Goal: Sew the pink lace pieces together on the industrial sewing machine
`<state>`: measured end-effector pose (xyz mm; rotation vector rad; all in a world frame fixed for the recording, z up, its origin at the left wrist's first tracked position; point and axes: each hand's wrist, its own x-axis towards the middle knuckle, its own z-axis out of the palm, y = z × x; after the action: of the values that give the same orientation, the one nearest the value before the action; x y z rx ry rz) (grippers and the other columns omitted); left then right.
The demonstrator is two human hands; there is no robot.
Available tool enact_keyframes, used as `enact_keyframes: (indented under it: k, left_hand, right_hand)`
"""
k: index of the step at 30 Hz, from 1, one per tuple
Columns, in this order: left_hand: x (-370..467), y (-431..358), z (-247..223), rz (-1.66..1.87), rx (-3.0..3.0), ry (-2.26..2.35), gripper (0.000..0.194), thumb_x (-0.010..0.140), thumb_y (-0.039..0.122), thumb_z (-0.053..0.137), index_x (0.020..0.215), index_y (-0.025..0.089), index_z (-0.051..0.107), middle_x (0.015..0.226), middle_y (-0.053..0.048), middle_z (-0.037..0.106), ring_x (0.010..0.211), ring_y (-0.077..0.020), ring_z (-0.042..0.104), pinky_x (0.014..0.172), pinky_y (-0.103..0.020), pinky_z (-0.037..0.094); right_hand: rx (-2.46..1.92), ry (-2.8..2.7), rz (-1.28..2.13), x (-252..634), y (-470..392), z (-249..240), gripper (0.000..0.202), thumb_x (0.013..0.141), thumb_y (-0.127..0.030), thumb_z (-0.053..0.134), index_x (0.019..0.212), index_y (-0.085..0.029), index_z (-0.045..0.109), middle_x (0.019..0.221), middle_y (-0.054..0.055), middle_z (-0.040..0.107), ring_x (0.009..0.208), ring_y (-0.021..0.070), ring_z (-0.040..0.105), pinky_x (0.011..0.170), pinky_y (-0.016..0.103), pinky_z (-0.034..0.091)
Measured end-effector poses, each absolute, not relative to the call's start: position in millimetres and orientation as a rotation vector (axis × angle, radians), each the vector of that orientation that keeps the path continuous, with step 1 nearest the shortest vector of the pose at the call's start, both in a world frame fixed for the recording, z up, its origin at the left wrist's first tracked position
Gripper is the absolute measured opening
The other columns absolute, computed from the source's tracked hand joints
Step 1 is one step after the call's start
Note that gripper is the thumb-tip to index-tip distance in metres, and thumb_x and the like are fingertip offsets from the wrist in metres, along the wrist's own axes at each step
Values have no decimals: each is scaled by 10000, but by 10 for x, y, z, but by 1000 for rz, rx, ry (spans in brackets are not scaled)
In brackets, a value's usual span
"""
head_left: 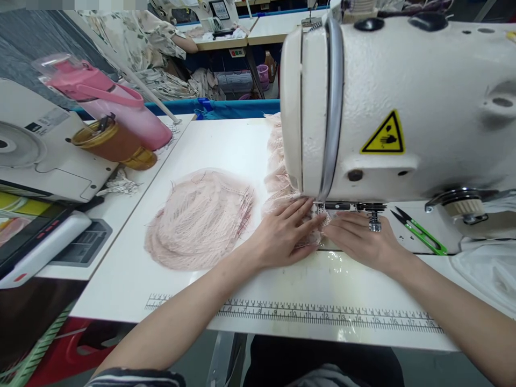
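Note:
A white sewing machine (387,107) fills the right side, its needle area low at its left end. Pink lace fabric (278,166) runs from behind the machine head down to the needle area. My left hand (284,231) lies flat on this fabric, fingers spread, just left of the needle area. On the right, my right hand (358,236) rests with fingers stretched out at the fabric's edge, partly behind the presser parts. A round pile of pink lace pieces (201,220) lies on the white table (226,142) to the left.
Green thread snips (423,231) lie right of my right hand. White fabric (489,271) sits at the right edge. A pink bottle (108,102) and a brown cup (115,145) stand at the left. A printed ruler (290,314) follows the front edge. A person's arm (183,43) shows behind.

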<state>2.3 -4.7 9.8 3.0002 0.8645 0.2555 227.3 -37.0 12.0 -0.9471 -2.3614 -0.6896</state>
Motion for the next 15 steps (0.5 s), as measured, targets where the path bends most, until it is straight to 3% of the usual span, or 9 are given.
enact_keyframes:
  k: [8,12,15]
  left_hand:
    - [53,-39,95,360,3058,904,504,977,441,461,1391,157,512,1369,-143,570,1333,-315,476,1090,-477,418]
    - [48,-51,77,590,3155,763,291,989,273,488,1220,170,632,1290,-65,647,1232,-210,586,1082,-384,451]
    - [40,-57,89,647,3183,669,218,984,190,482,1105,159,660,1249,-41,674,1165,-164,633,1047,-332,491]
  right_hand:
    - [-952,-2369,-555,2306,-345,77,238,883,-54,550,718,-220,593,606,-69,597,598,75,517,540,265,340]
    - [-939,-2378,-500,2306,-373,67,180,875,-63,582,790,-215,625,742,-73,690,671,62,587,591,243,404]
    - [-913,-2370,-386,2291,-389,16,163,883,-53,578,849,-202,634,859,-63,728,806,65,649,748,219,478]
